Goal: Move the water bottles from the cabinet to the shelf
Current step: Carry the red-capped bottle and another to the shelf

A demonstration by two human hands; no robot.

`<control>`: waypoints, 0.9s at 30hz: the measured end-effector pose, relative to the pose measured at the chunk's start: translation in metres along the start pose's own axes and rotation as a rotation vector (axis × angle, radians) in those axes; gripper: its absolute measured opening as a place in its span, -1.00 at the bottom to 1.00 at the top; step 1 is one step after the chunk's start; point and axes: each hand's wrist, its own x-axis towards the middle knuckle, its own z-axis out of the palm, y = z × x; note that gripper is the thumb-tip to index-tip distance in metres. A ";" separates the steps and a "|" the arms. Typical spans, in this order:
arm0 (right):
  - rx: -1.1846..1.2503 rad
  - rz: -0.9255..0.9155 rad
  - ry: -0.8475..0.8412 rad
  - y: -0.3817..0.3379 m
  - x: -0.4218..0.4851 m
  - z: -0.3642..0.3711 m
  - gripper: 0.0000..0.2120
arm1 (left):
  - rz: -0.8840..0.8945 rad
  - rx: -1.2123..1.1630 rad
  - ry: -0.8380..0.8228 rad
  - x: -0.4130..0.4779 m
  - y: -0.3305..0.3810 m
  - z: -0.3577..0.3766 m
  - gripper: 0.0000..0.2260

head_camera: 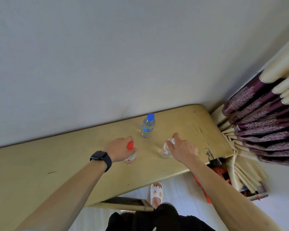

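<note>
A clear blue-capped bottle (pixel 148 126) stands upright at frame centre, a red-capped bottle (pixel 130 146) lower left, a red-labelled bottle (pixel 165 151) lower right.

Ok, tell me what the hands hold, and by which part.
The left hand grips the red-capped bottle at its neck; the right hand grips the second bottle round its top.

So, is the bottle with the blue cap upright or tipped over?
Upright: the blue-capped bottle stands on its base on the yellow surface, its cap pointing up.
</note>
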 end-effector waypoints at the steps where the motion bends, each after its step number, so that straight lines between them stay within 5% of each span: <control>1: -0.003 0.007 0.020 -0.001 -0.005 0.004 -0.54 | -0.004 0.024 0.013 0.000 0.001 0.003 -0.68; 7: 0.125 -0.009 0.123 0.012 -0.047 0.032 -0.72 | -0.073 0.297 0.203 0.002 0.014 0.017 -0.56; 10: 0.258 0.038 0.162 0.023 -0.079 0.039 -0.81 | -0.020 0.338 0.166 0.002 0.021 0.018 -0.63; 19: 0.438 0.347 0.237 0.067 -0.188 0.048 -0.83 | 0.335 0.317 -0.028 -0.031 0.057 0.012 -0.86; 27: 0.623 0.642 0.400 0.135 -0.343 0.076 -0.81 | 0.801 0.561 -0.134 -0.088 0.193 0.066 -0.79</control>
